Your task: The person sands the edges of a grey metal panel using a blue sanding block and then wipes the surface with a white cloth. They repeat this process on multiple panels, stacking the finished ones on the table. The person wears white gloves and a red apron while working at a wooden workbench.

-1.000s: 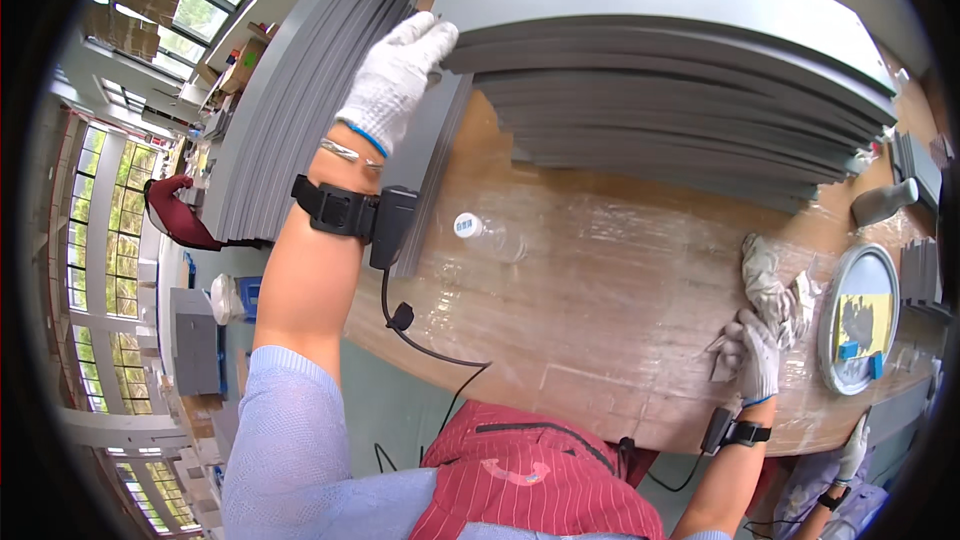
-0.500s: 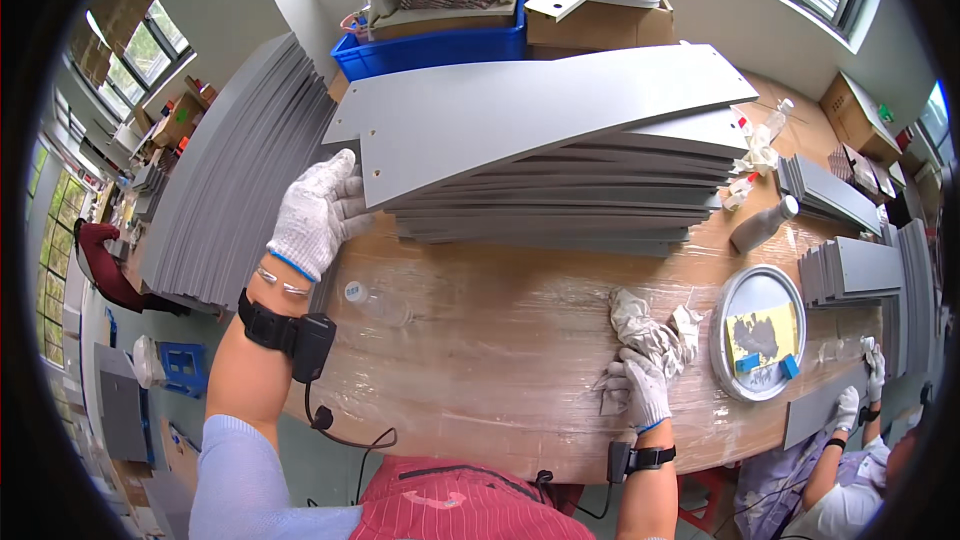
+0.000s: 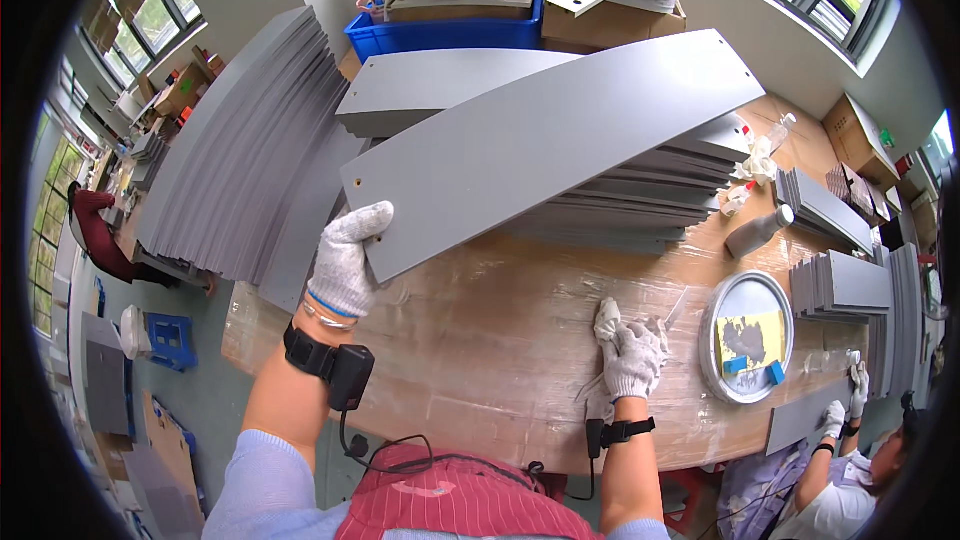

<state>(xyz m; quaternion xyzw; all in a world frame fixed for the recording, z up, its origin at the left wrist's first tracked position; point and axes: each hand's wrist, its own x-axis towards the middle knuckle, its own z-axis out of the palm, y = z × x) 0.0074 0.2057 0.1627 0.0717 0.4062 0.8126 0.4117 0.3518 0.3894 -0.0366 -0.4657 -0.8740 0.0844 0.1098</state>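
My left hand (image 3: pixel 345 258), in a white knit glove, grips the near left corner of a long grey panel (image 3: pixel 555 135), thumb on top. The panel lies slanted across a stack of similar grey panels (image 3: pixel 615 210), its left end jutting out toward me. Behind it, more of the pile's top panel (image 3: pixel 440 78) shows. My right hand (image 3: pixel 634 360), gloved too, is closed on a crumpled white rag (image 3: pixel 606 322) on the table; the palm side is hidden.
A tall pile of grey panels (image 3: pixel 240 150) stands at left. Right of the rag sit a round lid (image 3: pixel 708 340) with a yellow sheet and blue blocks, and a grey bottle (image 3: pixel 760 232). A blue bin (image 3: pixel 445 35) stands behind. A co-worker's gloved hands (image 3: pixel 845 405) work at lower right.
The panel's left end has swung toward me with my left hand, uncovering the panel behind. My right hand has gathered the rag and shifted slightly up the table.
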